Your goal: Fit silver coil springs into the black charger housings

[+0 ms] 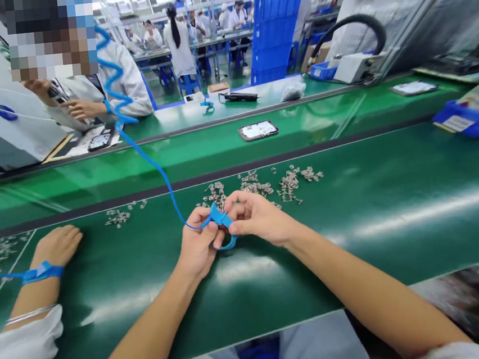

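Between my two hands is a blue anti-static wrist strap (227, 244), its band forming a loop that hangs below the fingers. My left hand (197, 243) is closed on the strap's clasp end, where a blue coiled cord (165, 178) joins it. My right hand (260, 218) pinches the band from the other side, thumb and fingers together. Just beyond my fingers lie piles of small metal parts (290, 185) on the green table mat (376, 189). Parts of the strap are hidden behind my fingers.
At left rests a co-worker's hand (57, 248) wearing a blue strap. A phone-like part (258, 130) sits on the green conveyor (177, 151). Across it, another person (123, 78) handles something. A blue bin (466, 118) stands at right; stacked blue crates (278, 32) rise behind.
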Motion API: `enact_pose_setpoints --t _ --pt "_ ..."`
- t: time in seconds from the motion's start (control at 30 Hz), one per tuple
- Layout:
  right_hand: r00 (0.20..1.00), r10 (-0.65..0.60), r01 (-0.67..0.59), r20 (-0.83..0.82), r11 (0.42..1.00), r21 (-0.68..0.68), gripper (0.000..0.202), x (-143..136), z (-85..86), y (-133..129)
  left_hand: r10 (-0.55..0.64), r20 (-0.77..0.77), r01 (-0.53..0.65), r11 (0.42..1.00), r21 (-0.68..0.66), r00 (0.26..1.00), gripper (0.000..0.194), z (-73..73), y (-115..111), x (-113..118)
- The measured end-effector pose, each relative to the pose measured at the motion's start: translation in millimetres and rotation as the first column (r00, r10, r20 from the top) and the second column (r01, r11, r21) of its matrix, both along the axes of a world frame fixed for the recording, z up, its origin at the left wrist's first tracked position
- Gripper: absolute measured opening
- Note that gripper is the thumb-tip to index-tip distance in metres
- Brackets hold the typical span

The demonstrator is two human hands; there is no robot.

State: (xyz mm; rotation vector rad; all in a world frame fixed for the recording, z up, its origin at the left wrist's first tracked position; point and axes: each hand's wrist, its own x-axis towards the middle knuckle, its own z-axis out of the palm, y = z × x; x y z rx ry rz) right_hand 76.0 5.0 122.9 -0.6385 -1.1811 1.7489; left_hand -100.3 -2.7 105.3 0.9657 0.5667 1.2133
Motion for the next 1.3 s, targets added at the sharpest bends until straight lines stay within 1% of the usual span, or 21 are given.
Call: enact_pose_setpoints --t 0.1,0.2,0.27,0.37,0.47,0.53,0.57,0.67,0.73,0.83,0.9,1.13,1.2,1.3 --pt "0.997 0.066 -0.065 -0.034 0.998 0.008 0.041 3 4.3 -2 -0.029 0.028 0.029 1.0 0.009 0.999 0.037 3.1 -3 0" --pt "0.993 0.113 -0.113 -0.043 0.994 -0.002 0.041 6 4.2 -1 -0.02 0.028 0.019 0.999 0.037 0.999 0.038 2.2 -4 1" --pt "0.992 0.12 -0.121 -0.028 0.992 -0.02 0.041 8 3.6 0 -0.002 0.022 0.001 0.997 0.083 1.0 0.037 0.9 -5 2" --pt "0.989 0.144 -0.141 0.033 0.988 -0.063 0.037 13 5.9 0 0.052 -0.044 -0.041 0.976 0.215 0.998 0.033 0.7 -4 3" --pt "0.986 0.146 -0.141 0.076 0.988 -0.057 0.032 18 13.6 -1 0.138 -0.115 -0.084 0.92 0.382 0.984 0.033 3.2 -2 1" --pt "0.986 0.127 -0.125 0.107 0.992 -0.022 0.029 20 20.0 -4 0.147 -0.145 -0.067 0.892 0.447 0.978 0.031 5.0 -1 -2" --pt "0.984 0.122 -0.122 0.134 0.992 -0.003 0.027 20 22.8 -5 0.122 -0.16 -0.036 0.889 0.456 0.98 0.03 5.7 -1 -3" --pt "0.968 0.118 -0.13 0.223 0.991 0.039 0.019 17 28.2 -10 0.048 -0.198 0.041 0.904 0.425 0.979 0.032 6.6 -3 -7" --pt "0.962 0.12 -0.13 0.246 0.991 0.027 0.014 14 28.3 -12 0.073 -0.213 0.026 0.904 0.428 0.974 0.033 7.3 -4 -6" --pt "0.972 0.093 -0.086 0.215 0.995 -0.042 0.011 9 25.1 -13 0.144 -0.205 -0.03 0.879 0.477 0.968 0.034 8.8 -6 -1" --pt "0.979 0.069 -0.054 0.194 0.995 -0.08 0.011 7 22.6 -12 0.151 -0.191 -0.042 0.876 0.481 0.97 0.036 9.3 -6 2" --pt "0.991 -0.014 0.032 0.137 0.992 -0.125 0.008 6 20.7 -10 0.122 -0.109 -0.075 0.929 0.363 0.987 0.03 5.4 -11 4" --pt "0.995 -0.007 0.021 0.096 0.989 -0.146 0.011 7 20.3 -9 0.125 -0.119 -0.08 0.94 0.33 0.985 0.031 4.7 -11 3" --pt "0.998 0.015 -0.006 0.054 0.986 -0.167 0.013 8 19.1 -7 0.11 -0.113 -0.067 0.942 0.328 0.988 0.031 6.0 -12 2"
